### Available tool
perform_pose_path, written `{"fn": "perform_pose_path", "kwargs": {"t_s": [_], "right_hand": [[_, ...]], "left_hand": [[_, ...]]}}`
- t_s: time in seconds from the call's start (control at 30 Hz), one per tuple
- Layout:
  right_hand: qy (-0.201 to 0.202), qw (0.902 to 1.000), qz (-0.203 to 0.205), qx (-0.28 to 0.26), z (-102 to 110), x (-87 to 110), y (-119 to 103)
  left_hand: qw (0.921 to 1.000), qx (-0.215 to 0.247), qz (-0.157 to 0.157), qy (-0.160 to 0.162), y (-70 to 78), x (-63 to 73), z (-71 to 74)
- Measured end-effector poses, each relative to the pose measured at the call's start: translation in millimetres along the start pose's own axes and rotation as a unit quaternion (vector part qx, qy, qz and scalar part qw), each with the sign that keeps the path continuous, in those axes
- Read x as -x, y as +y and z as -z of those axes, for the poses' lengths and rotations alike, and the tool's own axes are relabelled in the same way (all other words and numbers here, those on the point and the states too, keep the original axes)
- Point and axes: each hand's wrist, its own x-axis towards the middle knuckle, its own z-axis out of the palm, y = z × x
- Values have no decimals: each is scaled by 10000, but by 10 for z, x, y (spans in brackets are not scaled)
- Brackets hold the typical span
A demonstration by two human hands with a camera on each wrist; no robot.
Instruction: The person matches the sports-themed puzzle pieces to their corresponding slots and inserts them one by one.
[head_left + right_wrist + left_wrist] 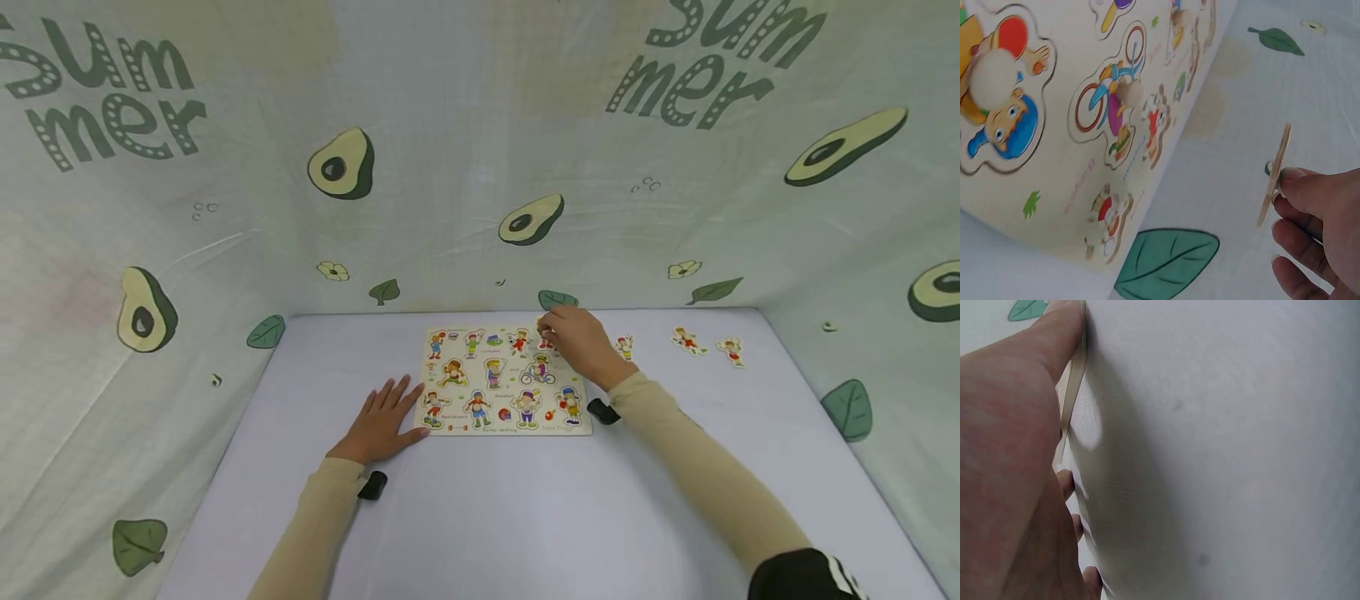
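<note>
We see a white table (480, 517), faintly lilac, its side edges spreading toward us. Pale cloth (442, 125) rises behind the far edge and along the left and right edges — a three-sided backdrop, creased near the far left corner. Green avocados (341, 164), leaves (847, 410) and small cream flowers (333, 271) are printed on it, with dotted grey-green "Summer" lettering (138, 125) higher up. We notice tan patches (547, 50) above and a pinkish blush (75, 287) at left. The light looks soft — fairly even throughout.
</note>
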Motion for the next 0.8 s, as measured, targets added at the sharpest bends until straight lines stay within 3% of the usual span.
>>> {"fn": "perform_pose_path", "kwargs": {"t_s": [0.53,0.8], "right_hand": [[-61,9988,482,103,-281,-373,-417],[-469,9979,446,46,-449,-508,-616]], "left_hand": [[9999,17,94,-121,23,23,51],[9999,2,115,-107,40,20,60]]}}
